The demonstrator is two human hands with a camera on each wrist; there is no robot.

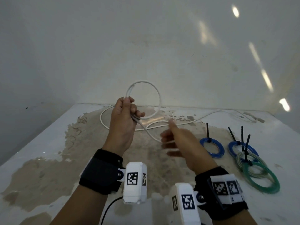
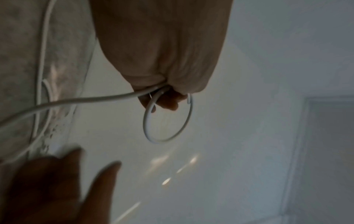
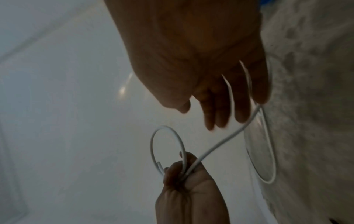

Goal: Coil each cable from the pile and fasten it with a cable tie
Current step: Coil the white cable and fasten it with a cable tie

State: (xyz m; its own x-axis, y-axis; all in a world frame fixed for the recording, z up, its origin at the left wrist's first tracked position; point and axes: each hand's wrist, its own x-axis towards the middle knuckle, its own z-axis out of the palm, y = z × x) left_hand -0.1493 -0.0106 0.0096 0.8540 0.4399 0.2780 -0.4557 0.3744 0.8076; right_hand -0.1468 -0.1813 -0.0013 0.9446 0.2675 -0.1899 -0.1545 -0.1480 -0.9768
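Note:
A white cable (image 1: pixel 158 96) is held up over the table as one round loop, which my left hand (image 1: pixel 129 111) grips where the strands cross. The left wrist view shows the loop (image 2: pixel 166 140) hanging from the closed left hand (image 2: pixel 162 60). From that grip a strand (image 3: pixel 226 139) runs to my right hand (image 1: pixel 168 143), which is motion-blurred, with fingers (image 3: pixel 241 106) stretched out. The strand lies across those fingers and none of them curls round it. The rest of the cable trails over the table (image 1: pixel 48 168) toward its plug end (image 1: pixel 250 116) at the back right.
Right of my right hand lie tied coils with black cable ties sticking up: two blue (image 1: pixel 211 147) (image 1: pixel 233 147), one pale (image 1: pixel 243 163) and one green (image 1: pixel 261 181), overlapping. A white wall rises just behind the table's far edge.

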